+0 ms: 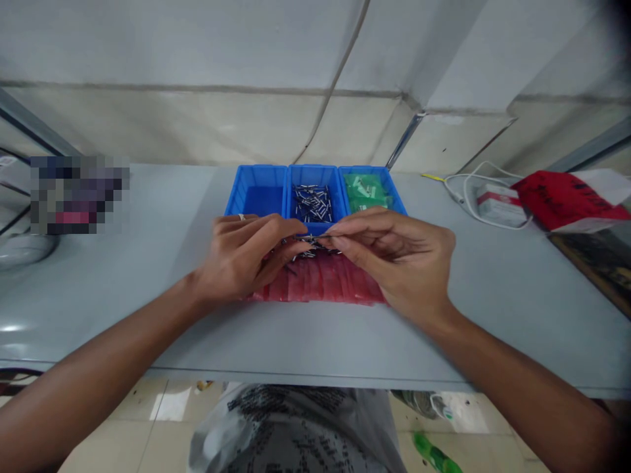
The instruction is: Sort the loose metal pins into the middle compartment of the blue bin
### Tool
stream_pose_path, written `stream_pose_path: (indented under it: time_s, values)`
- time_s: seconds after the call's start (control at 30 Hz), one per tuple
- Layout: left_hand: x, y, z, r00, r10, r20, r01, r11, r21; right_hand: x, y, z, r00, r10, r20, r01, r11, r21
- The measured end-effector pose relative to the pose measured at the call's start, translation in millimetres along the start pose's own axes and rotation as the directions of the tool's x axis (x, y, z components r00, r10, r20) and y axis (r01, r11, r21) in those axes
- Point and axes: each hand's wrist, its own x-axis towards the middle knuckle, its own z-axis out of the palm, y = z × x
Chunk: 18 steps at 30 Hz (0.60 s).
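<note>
My left hand and my right hand meet fingertip to fingertip in front of the bins, both closed in a pinch. Between them is a small thin metal piece, its ends covered by the fingers; its exact kind is too small to make out. Just below, a row of red plastic packets lies on the table, with loose dark and silver metal pins on top. Behind my hands, the middle blue bin holds many similar metal pins, and green packets fill the right blue bin.
A third blue bin stands at the left of the row on the grey table. Rightward are a white cable, a small box and a red bag. A white mouse-like object sits far left.
</note>
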Motion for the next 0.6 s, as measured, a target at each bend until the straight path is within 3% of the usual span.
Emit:
stream_pose_path:
  time_s: [0.13, 0.6]
  values:
    - [-0.6, -0.2, 1.0, 0.999, 0.013, -0.036, -0.013, 1.0, -0.018, 0.2, 0.0, 0.9, 0.999, -0.034, -0.01, 0.034, 0.999, 0.041]
    - [0.6, 0.4, -1.2, 0.997, -0.004, 0.072, 0.007, 0.999, -0.048, -1.3, 2.7, 3.6, 0.999, 0.036, -0.015, -0.035, 0.998, 0.061]
